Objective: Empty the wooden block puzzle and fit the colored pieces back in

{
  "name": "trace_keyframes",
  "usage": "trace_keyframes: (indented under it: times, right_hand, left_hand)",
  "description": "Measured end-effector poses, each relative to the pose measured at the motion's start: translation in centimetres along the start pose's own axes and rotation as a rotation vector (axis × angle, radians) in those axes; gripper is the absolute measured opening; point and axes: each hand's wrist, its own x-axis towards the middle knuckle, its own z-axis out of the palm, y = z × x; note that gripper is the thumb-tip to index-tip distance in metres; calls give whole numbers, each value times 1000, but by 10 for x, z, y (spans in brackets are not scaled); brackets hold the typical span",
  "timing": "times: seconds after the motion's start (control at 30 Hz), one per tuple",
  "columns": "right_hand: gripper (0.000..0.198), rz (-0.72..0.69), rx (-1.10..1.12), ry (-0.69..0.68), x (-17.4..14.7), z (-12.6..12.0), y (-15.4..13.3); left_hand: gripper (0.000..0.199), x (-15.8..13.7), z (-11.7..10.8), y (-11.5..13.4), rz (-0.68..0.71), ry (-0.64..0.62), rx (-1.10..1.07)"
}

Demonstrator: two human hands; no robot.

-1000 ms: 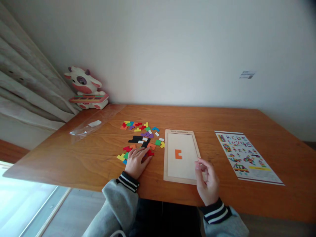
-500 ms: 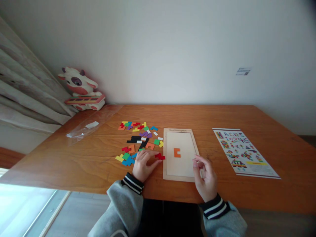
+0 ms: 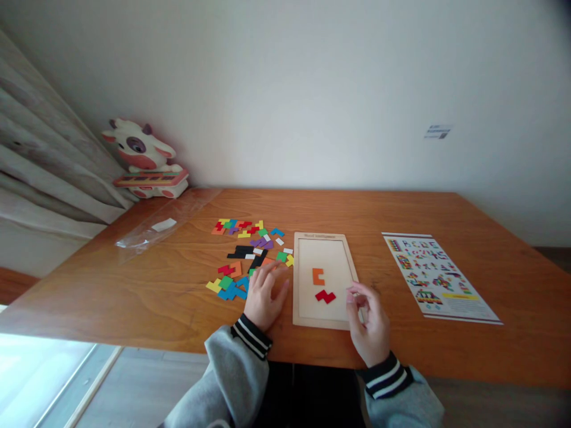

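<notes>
A pale wooden board with a raised frame lies on the table. On it rest an orange C-shaped puzzle piece and, lower down, a red zigzag puzzle piece. My left hand is open just left of the board, fingers apart, its fingertips over the edge of the loose pieces and partly covering an orange puzzle piece. At the board's right edge my right hand is closed, thumb and fingertips together; whether anything is between them is too small to tell.
Several colourful puzzle pieces are scattered left of the board, black ones among them. A printed pattern sheet lies to the right. At the back left are a clear plastic bag and a cow-shaped toy keyboard.
The red piece, earlier at my left fingertips by the board's left edge, now lies tilted on the board below the orange one. My left hand has let it go and drawn back toward the pile.
</notes>
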Motion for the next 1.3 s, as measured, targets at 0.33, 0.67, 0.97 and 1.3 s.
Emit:
trace_keyframes:
  times: [0.33, 0.67, 0.97, 1.3]
  right_hand:
    - [27, -8, -10, -26, -2, -1, 6]
    - [24, -8, -33, -25, 0, 0, 3]
    - [23, -43, -98, 3, 0, -2, 3]
    - [19, -59, -99, -10, 1, -2, 3]
  left_hand:
    - [89, -3, -29, -64, -297, -81, 520]
    - [46, -2, -34, -77, -148, -210, 449]
    - [40, -4, -37, -80, -99, -189, 209]
    - [35, -2, -40, -72, 11, -44, 155]
